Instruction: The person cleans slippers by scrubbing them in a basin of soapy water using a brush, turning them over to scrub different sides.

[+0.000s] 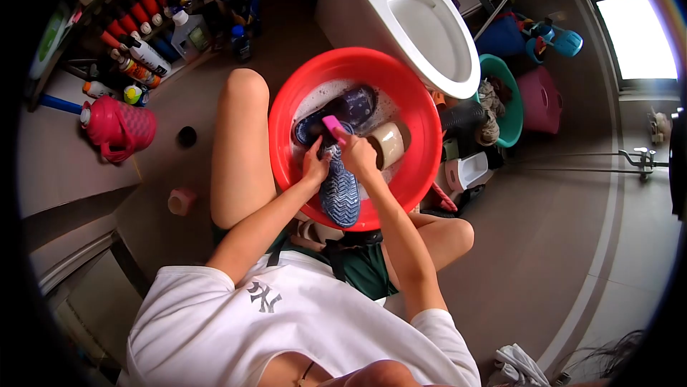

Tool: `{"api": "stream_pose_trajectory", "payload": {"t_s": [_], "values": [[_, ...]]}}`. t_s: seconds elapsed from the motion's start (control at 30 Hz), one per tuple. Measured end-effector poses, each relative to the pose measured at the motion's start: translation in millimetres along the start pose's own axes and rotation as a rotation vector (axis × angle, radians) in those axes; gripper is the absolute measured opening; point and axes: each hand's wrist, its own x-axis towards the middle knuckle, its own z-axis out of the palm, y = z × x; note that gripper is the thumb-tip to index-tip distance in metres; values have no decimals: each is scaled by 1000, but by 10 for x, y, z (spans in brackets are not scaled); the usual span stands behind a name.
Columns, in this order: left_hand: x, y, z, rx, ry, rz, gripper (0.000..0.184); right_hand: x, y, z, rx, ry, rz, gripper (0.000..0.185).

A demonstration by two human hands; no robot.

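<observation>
A red basin (283, 165) stands between the knees with sudsy water in it. My left hand (315, 165) is closed around the side of a navy slipper (340, 197), whose zigzag-patterned sole faces up and whose near end lies over the basin's rim. In my right hand (359, 156) is a pink brush (333, 126), held against the far part of that slipper; its bristles are hidden. Another dark navy slipper (354, 105) lies in the suds beyond my hands. To the right of my right hand sits a glossy beige item (389, 145), possibly a slipper too.
A white toilet (429, 32) stands close behind the basin. At the right are a teal tub (512, 111) with cloths and a pink bucket (542, 100). A shelf of bottles (147, 54), a pink jug (118, 129) and a small pink cup (181, 202) are to the left.
</observation>
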Motion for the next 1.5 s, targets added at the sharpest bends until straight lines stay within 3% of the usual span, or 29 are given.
{"api": "stream_pose_trajectory", "payload": {"t_s": [0.17, 0.3, 0.77, 1.03, 1.1, 1.27, 1.4, 1.5], "values": [[19, -35, -87, 33, -91, -105, 54, -390, -188, 78, -4, 12, -120, 38], [-32, 56, -17, 49, 0, 52, 50, -226, -66, 2, -109, 98, -62, 37], [9, 37, 9, -296, -21, -86, 47, -214, 247, 125, -67, 231, 98, 37], [71, -74, 16, -554, -111, -260, 48, -944, 162, 106, -68, 135, 187, 39], [82, -138, 52, -438, -76, -177, 48, -1129, 235, 98, -26, 87, 218, 39], [68, -150, 39, -487, -76, -179, 46, -1647, 145, -149, 77, -56, 227, 43], [95, -166, 49, -559, -124, -213, 45, -2063, 131, -218, 215, -14, 75, 47], [89, -154, 31, -601, -161, -223, 47, -2276, -87, -389, 176, -132, 140, 48]]}}
